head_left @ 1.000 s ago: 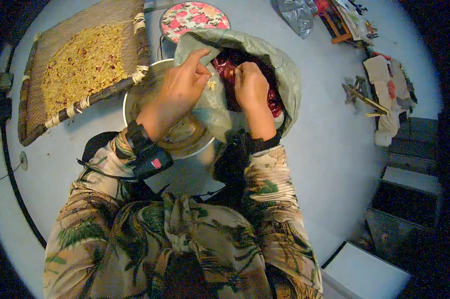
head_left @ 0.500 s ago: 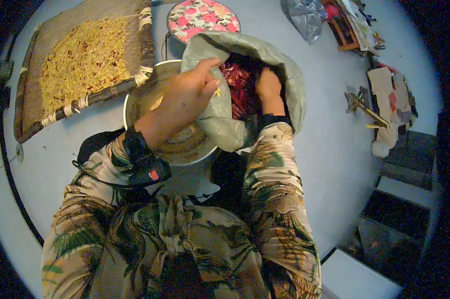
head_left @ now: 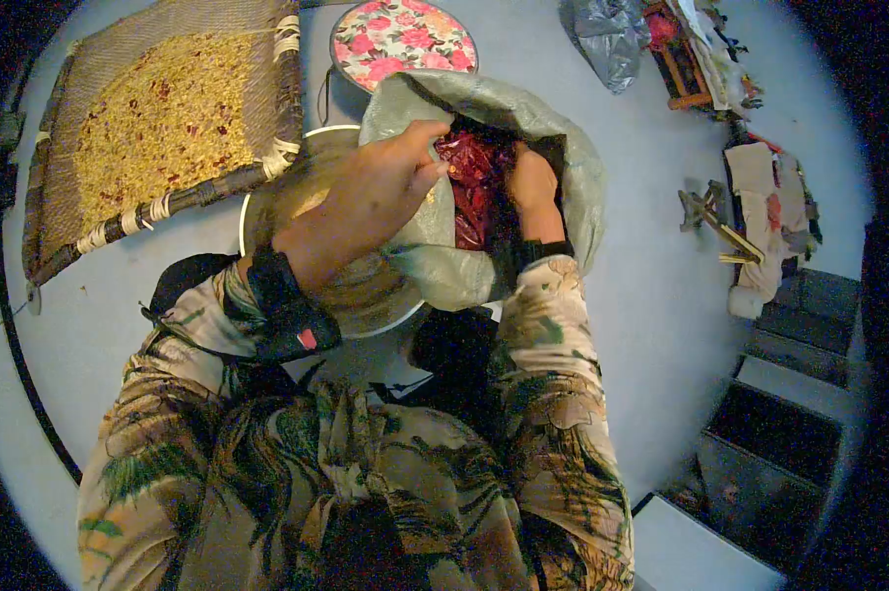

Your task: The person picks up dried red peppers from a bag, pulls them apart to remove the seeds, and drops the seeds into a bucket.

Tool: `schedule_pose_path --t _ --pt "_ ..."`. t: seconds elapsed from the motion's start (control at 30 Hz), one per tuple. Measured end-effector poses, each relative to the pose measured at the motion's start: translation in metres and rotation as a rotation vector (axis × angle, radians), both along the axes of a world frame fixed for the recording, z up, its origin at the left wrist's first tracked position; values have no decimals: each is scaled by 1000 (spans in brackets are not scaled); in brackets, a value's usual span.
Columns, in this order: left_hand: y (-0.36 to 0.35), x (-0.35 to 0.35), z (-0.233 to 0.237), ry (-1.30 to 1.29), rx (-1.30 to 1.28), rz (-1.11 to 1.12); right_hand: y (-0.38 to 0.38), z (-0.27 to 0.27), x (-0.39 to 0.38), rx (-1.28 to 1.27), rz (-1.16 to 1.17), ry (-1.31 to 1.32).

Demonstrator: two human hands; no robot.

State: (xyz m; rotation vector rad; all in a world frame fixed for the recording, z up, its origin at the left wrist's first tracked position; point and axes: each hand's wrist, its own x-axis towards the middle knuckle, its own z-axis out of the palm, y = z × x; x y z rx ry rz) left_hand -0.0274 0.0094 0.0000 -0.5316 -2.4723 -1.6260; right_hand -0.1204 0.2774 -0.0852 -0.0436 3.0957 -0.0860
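A grey-green woven sack (head_left: 572,128) stands with its mouth rolled open, and dark red dried chilies (head_left: 472,187) show inside. My right hand (head_left: 533,187) reaches into the sack at the right of the chilies. Its fingers are curled, and their tips are hidden. Over the sack's left rim is my left hand (head_left: 381,177), with thumb and forefinger drawn close together near the chilies; what lies between them cannot be made out. Under my left forearm, partly covered by the sack, sits a wide round basin (head_left: 405,320) with some yellow bits in it.
At the left lies a framed woven screen (head_left: 61,197) spread with yellow seeds and red flakes (head_left: 164,118). A round flower-patterned stool top (head_left: 405,44) is behind the sack. At the right are a grey plastic bag (head_left: 607,44), cloth-covered items (head_left: 760,197) and dark steps (head_left: 779,414).
My left hand has shifted slightly right toward the chilies, its thumb and forefinger closer together. My right hand stays inside the sack, slightly lower in view.
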Motion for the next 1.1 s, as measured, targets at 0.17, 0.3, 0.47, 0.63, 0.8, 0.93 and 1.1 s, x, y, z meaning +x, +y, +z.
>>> schedule_pose_path --t 0.17,0.3,0.47,0.63,0.8,0.93,1.1 --pt "2 -8 -11 7 -31 -6 -17 35 28 -751 -75 -61" --pt "3 -8 -5 -47 -85 -44 -48 59 65 -1568 -249 -258" --pt "8 -8 -8 -89 184 -110 -69 62 84 -1650 -90 -194" --pt "11 -13 -5 -99 246 -139 -69 66 85 -1436 25 -83" --pt "17 -15 -12 -105 300 -153 -75 77 87 -1289 79 -11" --pt "22 -17 -16 -72 325 -140 -76 75 88 -1239 128 30" --pt "22 -19 -20 -173 412 -114 -77 74 88 -1143 138 9"
